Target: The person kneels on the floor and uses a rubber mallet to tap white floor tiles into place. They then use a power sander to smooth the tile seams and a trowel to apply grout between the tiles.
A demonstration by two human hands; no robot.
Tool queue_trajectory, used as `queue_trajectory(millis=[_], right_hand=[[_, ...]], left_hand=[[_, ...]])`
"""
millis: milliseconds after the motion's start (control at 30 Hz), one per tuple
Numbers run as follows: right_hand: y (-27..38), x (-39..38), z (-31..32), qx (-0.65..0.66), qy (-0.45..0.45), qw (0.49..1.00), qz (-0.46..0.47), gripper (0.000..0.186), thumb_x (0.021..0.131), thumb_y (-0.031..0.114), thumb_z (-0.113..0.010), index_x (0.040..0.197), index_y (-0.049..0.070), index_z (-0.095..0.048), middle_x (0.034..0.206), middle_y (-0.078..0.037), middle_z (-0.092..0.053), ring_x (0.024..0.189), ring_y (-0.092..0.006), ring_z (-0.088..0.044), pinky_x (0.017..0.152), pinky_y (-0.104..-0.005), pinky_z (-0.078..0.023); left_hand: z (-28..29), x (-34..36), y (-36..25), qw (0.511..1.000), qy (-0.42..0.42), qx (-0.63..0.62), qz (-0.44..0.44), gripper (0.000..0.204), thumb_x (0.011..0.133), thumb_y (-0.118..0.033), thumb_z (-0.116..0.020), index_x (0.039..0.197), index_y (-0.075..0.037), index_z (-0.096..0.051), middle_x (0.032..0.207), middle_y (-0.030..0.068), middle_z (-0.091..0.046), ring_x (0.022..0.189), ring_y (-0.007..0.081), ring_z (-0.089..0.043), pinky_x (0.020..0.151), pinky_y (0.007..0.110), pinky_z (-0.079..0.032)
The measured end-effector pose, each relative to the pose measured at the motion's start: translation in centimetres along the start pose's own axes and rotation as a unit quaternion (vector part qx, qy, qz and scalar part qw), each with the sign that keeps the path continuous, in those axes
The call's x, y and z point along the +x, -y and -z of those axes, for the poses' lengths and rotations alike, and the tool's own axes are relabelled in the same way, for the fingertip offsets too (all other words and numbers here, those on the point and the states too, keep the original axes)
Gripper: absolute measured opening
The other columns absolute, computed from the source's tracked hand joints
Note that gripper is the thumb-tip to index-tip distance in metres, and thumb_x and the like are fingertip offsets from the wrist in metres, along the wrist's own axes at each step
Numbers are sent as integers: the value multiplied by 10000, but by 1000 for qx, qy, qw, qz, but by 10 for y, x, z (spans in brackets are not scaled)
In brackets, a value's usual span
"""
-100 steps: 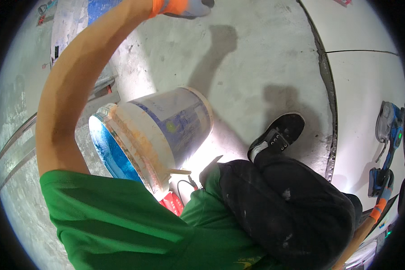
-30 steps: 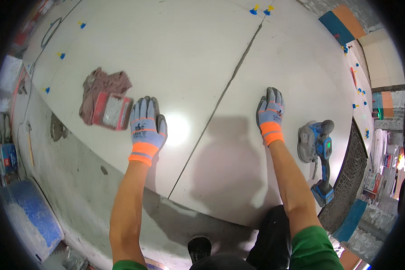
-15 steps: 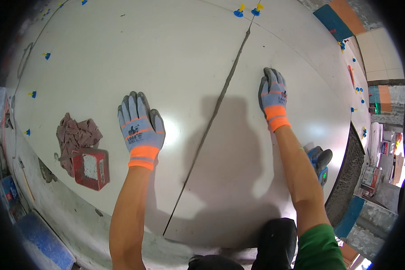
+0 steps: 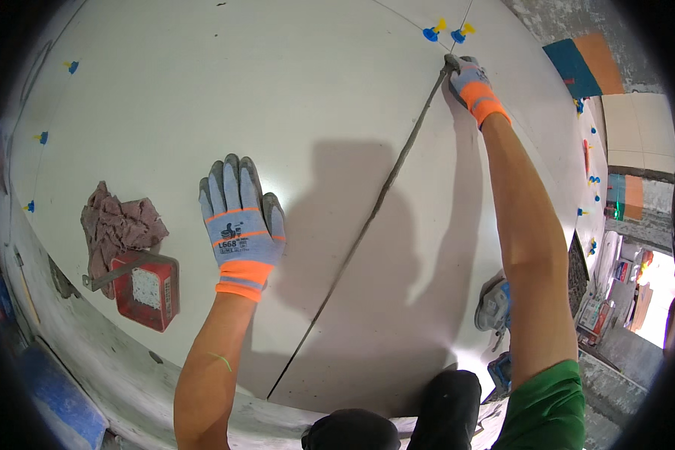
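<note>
Tile [image 4: 165, 105], pale and large, is being touched by the left hand [image 4: 240, 217], which is being held open and flat, the fingers extended and the thumb set slightly apart. A second tile [image 4: 427, 315] is being divided from it by a long joint [image 4: 388, 184], which is being marked by a raised grey band along its upper run and by a thin dark line toward the person. The upper end of that band is being reached by the right hand [image 4: 469, 82], its fingers being kept bent; whether anything is being gripped there cannot be told. Both hands are being covered by grey-blue gloves with orange cuffs. Just beyond the right hand, two blue and yellow clips [image 4: 433, 33] are being noted. To the left of the left hand, a crumpled mauve cloth [image 4: 120, 225] is being met by a red tray [image 4: 169, 292] holding pale residue; the tray's far edge is being crossed by a flat metal strip [image 4: 120, 271]. On the right, a grey and blue tool [image 4: 493, 306] is being partly hidden by the right forearm [image 4: 529, 202], above which a green sleeve [image 4: 547, 409] is being worn.
</note>
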State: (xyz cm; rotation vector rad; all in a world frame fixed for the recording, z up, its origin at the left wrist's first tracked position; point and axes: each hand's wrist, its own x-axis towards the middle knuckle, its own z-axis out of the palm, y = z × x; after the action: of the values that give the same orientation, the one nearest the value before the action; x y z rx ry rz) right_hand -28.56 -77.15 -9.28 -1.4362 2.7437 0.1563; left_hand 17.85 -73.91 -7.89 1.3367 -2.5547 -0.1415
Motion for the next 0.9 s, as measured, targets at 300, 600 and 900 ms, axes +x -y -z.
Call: queue_trajectory(millis=[300, 600, 900], right_hand=[[35, -41, 20, 54, 43, 996, -56, 338, 788, 197, -512, 1106, 174, -622, 1262, -142, -478, 1146, -346, -484, 937, -390, -424], [83, -131, 17, 112, 92, 988, -51, 352, 791, 172, -518, 1087, -7, -581, 1211, -196, -524, 1130, -359, -497, 948, -380, -418], [138, -254, 22, 105, 79, 991, -1, 344, 771, 106, -495, 1094, 128, -611, 1215, -163, -497, 1117, -346, -482, 938, -379, -429]], left_hand=[[3, 1, -2, 1000, -1, 4, 6, 530, 841, -240, -479, 1300, 14, -406, 1338, 195, -402, 1257, 380, -338, 1063, 509, -211], [-7, -4, -2, 997, -68, 7, 23, 476, 849, -233, -471, 1269, -10, -454, 1329, 174, -433, 1253, 354, -359, 1078, 466, -221], [3, -88, 8, 994, -57, -86, -42, 479, 846, -193, -473, 1296, -33, -433, 1361, 164, -403, 1270, 345, -346, 1095, 449, -219]])
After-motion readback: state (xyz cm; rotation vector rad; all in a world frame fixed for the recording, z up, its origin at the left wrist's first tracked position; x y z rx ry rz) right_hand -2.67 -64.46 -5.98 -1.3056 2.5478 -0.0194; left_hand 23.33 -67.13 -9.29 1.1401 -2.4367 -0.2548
